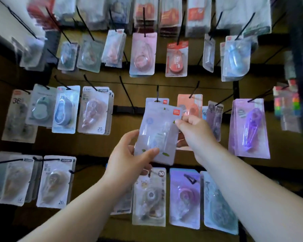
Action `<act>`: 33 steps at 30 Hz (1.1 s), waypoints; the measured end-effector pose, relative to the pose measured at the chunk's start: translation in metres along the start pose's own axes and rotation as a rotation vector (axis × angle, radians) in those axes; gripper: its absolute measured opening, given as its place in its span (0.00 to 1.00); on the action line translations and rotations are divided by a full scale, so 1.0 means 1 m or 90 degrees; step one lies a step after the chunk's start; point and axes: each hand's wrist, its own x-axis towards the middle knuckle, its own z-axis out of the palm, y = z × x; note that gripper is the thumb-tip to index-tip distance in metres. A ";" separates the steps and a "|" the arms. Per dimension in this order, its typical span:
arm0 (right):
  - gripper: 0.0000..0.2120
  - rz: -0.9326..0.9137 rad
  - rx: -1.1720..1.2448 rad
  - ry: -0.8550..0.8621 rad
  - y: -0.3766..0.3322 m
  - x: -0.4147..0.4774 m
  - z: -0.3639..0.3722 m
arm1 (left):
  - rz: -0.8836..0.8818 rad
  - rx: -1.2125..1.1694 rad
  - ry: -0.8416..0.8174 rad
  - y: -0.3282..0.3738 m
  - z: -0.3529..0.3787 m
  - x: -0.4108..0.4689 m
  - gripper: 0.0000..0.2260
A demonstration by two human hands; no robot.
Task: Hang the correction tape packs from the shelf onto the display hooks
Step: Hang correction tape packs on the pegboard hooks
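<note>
Correction tape pack [156, 130]: held in front of the display board [182, 84], in the middle row, slightly tilted with its top leaning right. Its top edge overlaps the lower part of a hanging pack [153, 100] of the same kind and sits just below the tip of that pack's hook [157, 92]. Whether it touches the hook cannot be determined.

Left hand [128, 154]: grips the lower left corner of the pack, thumb [152, 151] pressed on the front face, fingers curled behind.

Right hand [195, 131]: pinches the upper right edge of the pack between curled fingertips [180, 122].

Adjacent items: a bare hook [127, 95] to the left; an orange pack [189, 103] just to the right; a purple pack [250, 128] further right.
</note>
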 end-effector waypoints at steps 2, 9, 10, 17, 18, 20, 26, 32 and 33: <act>0.02 -0.036 -0.014 0.037 -0.014 0.020 0.002 | 0.026 0.019 0.001 0.009 -0.001 0.023 0.30; 0.05 -0.118 -0.079 0.070 -0.038 0.060 0.019 | 0.058 0.013 0.008 0.018 -0.006 0.072 0.29; 0.05 -0.122 -0.089 0.067 -0.038 0.062 0.020 | 0.057 0.011 0.009 0.017 -0.006 0.074 0.30; 0.04 -0.100 -0.129 0.057 -0.029 0.067 0.024 | 0.042 0.002 0.002 0.006 -0.002 0.080 0.29; 0.04 -0.099 -0.127 0.058 -0.028 0.067 0.024 | 0.047 0.010 0.006 0.005 -0.002 0.080 0.29; 0.04 -0.101 -0.130 0.065 -0.027 0.069 0.023 | 0.058 0.023 0.015 0.006 -0.001 0.079 0.29; 0.02 -0.079 -0.136 0.068 -0.025 0.070 0.018 | 0.071 0.045 0.016 0.009 0.004 0.081 0.29; 0.10 -0.051 -0.148 0.086 -0.012 0.072 0.021 | 0.030 0.043 0.007 -0.001 0.012 0.084 0.29; 0.14 -0.048 -0.139 0.076 -0.008 0.071 0.022 | 0.024 0.046 0.010 -0.003 0.012 0.087 0.29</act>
